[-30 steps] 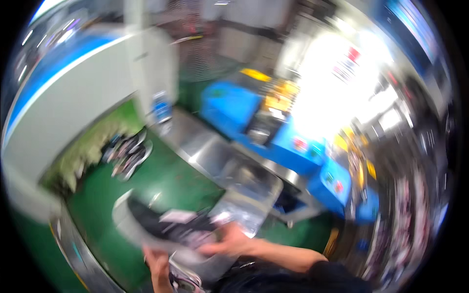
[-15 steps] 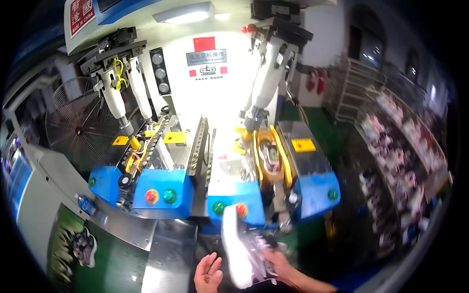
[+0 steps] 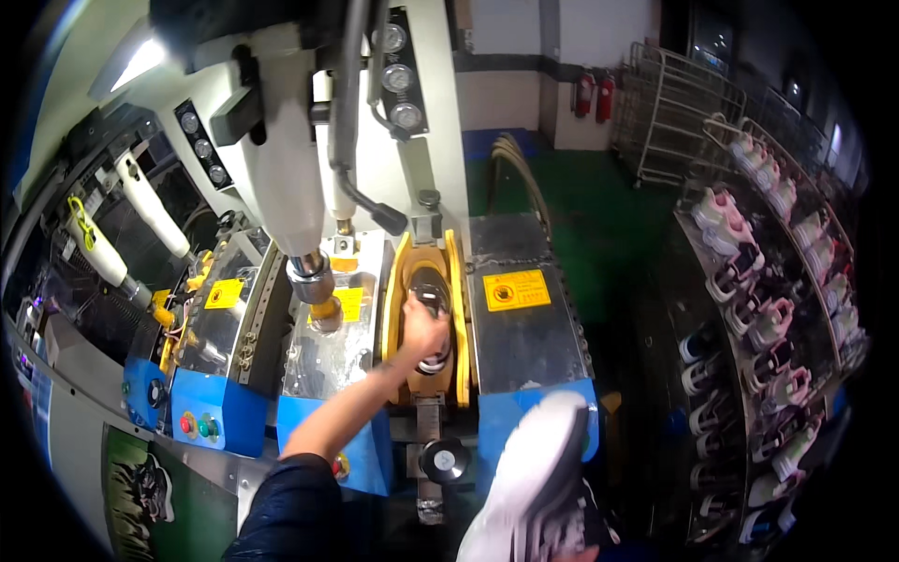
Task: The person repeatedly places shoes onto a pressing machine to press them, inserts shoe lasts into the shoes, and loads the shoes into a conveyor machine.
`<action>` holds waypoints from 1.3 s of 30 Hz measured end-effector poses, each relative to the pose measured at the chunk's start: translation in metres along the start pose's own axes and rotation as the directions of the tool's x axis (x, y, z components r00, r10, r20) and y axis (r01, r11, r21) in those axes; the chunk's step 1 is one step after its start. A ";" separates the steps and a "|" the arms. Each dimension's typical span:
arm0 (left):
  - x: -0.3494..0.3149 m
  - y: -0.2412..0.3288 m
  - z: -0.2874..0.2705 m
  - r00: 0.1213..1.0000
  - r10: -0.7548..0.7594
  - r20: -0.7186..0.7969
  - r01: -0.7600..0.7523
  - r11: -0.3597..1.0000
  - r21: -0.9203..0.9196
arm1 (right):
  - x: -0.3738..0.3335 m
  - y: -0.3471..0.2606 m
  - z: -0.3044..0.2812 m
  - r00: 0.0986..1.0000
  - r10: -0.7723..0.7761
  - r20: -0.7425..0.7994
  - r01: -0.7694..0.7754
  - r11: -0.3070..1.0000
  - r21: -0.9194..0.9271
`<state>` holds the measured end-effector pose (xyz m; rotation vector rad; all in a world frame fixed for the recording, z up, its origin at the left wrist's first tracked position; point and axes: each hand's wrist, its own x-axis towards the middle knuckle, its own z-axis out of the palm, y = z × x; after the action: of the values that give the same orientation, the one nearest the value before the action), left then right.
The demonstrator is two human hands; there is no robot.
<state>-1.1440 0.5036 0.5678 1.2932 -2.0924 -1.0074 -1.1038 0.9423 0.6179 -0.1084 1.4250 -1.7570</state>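
My left hand (image 3: 424,328) reaches forward and is closed on a dark shoe (image 3: 432,283) lying in the press's yellow-sided cradle (image 3: 428,383). The fingers are at the shoe's upper, and the palm hides part of it. At the lower right a second shoe (image 3: 534,459), with a thick white sole and a dark and pale upper, is tilted toe-up in front of me. My right hand (image 3: 579,554) grips it from below; only a bit of that hand shows at the bottom edge.
A white press cylinder (image 3: 281,159) hangs left of the cradle. Blue button housings (image 3: 217,412) line the machine's front. Racks of shoes (image 3: 773,323) stand at the right, a wire trolley (image 3: 670,112) behind them. More shoes (image 3: 154,487) sit at the lower left.
My view has shifted right and closer to the right-hand press station. My left hand has gone from open near the lower edge to the cradle's shoe. The held white-soled shoe now sits farther right.
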 end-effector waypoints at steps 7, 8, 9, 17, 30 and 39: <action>0.036 0.013 -0.091 0.882 -0.196 0.429 0.244 0.968 -0.059 | 0.001 -0.028 0.017 0.995 -0.088 0.055 0.094 0.987 -0.131; -0.007 0.035 -0.109 0.897 -0.087 0.433 0.286 0.862 -0.419 | 0.003 -0.013 0.010 0.997 -0.071 -0.043 0.057 0.963 -0.265; -0.053 0.045 -0.138 0.875 -0.117 0.470 0.297 0.896 -0.330 | 0.003 -0.003 0.002 0.991 -0.032 -0.133 -0.009 0.956 -0.294; -0.346 -0.074 -0.257 0.955 -0.239 0.176 0.275 0.484 -0.831 | 0.228 -0.111 0.216 0.863 0.414 0.290 -0.287 0.874 -0.391; -0.418 -0.141 -0.226 0.463 -0.882 0.084 0.479 0.170 -0.861 | 0.318 -0.018 0.275 0.805 -0.487 0.340 0.441 0.107 -0.891; -0.417 -0.189 -0.233 0.392 -0.875 0.284 0.539 -0.031 -0.842 | 0.297 -0.002 0.271 0.772 -0.542 0.334 0.384 -0.022 -0.923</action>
<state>-0.6914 0.7458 0.5546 1.7376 -0.1214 -1.7461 -1.1463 0.5431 0.5877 -1.3966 2.6816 -0.8565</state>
